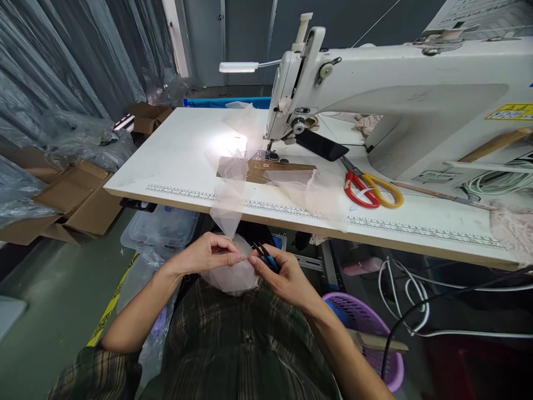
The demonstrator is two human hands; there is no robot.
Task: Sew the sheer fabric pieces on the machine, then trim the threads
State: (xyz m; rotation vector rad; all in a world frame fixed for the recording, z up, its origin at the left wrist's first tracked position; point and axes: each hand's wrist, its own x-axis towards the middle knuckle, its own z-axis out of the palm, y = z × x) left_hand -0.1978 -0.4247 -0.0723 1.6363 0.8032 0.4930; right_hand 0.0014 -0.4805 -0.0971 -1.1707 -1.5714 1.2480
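Sheer pale fabric (233, 276) hangs over my lap, and a strip of it runs up onto the white sewing table (166, 150). My left hand (210, 254) pinches the fabric between thumb and fingers. Close beside it, my right hand (283, 272) holds small blue-handled snips (268, 258) in the palm, blades pointing up and left. Its thumb and forefinger meet at the fabric edge, almost touching my left fingertips. Above them stands the sewing machine (291, 105), with more sheer fabric (245, 130) left of its needle.
Red and yellow scissors (372, 189) and a dark phone (320, 144) lie right of the needle. A ruler strip (275, 207) follows the table's front edge. Below are a purple basket (362, 311), a clear plastic box (162, 225) and white cables (420, 300). Cardboard boxes (83, 194) stand left.
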